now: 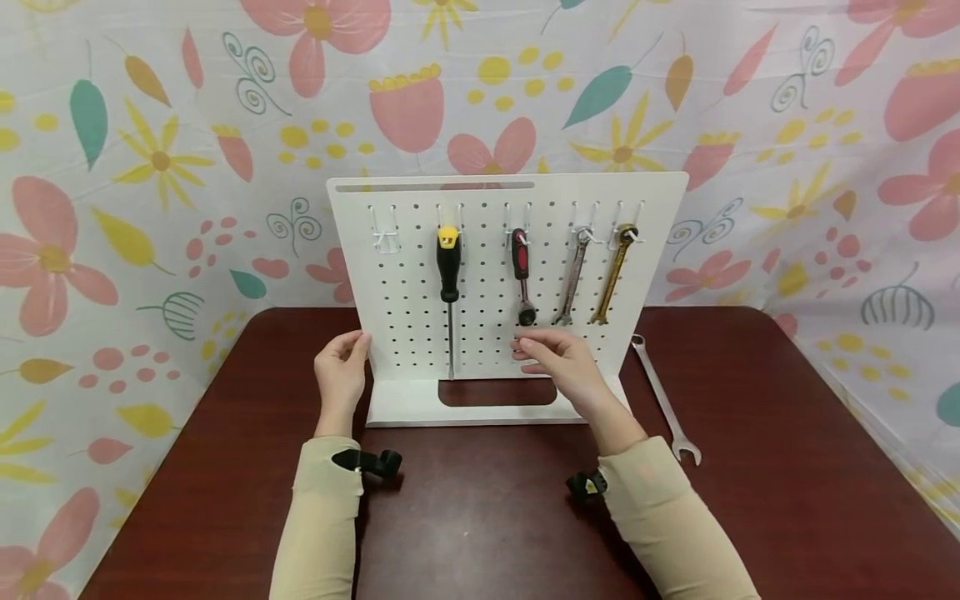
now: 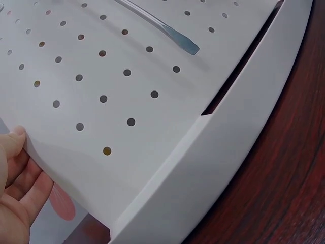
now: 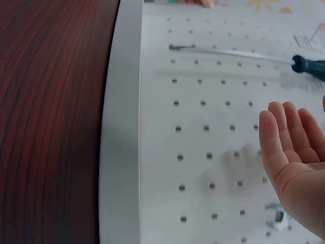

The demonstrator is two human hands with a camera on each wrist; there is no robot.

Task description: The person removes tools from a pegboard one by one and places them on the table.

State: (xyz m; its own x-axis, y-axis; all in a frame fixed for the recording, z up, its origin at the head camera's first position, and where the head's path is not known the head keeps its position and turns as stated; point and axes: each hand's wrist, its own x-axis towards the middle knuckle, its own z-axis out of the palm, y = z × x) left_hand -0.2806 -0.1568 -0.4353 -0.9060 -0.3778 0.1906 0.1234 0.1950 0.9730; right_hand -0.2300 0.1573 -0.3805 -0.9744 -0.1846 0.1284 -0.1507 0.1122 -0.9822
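Observation:
A white pegboard (image 1: 487, 300) stands upright on its base. My left hand (image 1: 341, 379) holds the board's left edge, thumb on the front and fingers behind it in the left wrist view. In front of the lower middle of the board is my right hand (image 1: 564, 367), its fingers (image 3: 271, 134) extended and holding nothing. Just above it hangs a red-and-black ratchet handle (image 1: 521, 258). To its left hangs a yellow-and-black flathead screwdriver (image 1: 448, 265), its blade pointing down. A silver wrench (image 1: 573, 275) and a gold-toned wrench (image 1: 615, 273) hang on the right.
A large combination wrench (image 1: 663, 396) lies on the dark wood table (image 1: 465, 517), right of the board. A wire hook (image 1: 386, 240) sits at the board's upper left. The base has a long cutout. Behind the table hangs a floral cloth (image 1: 225, 250).

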